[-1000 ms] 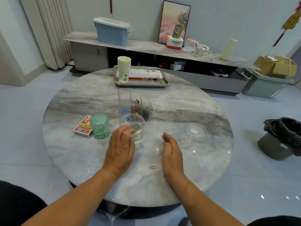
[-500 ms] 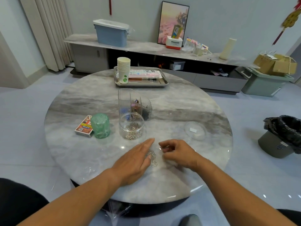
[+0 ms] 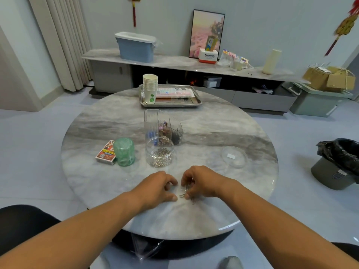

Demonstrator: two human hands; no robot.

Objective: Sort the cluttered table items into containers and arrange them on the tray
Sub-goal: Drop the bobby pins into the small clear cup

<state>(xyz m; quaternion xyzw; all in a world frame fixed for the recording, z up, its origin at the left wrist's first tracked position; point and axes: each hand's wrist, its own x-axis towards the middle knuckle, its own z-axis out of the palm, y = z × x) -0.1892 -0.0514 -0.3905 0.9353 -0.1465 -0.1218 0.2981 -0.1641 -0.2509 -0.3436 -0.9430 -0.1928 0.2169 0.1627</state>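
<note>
Both hands now bunched at six o'clock on the marble table, flat-sweeping half a second back. Right hand pinching gathered paper clips; left hand curled, grip unclear. Clear jar waiting at twelve o'clock of them. Tray far side; sideboard beyond.

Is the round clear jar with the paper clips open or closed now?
Open. The jar has no lid on its rim, and a clear round lid lies apart on the table, to its right.
</note>
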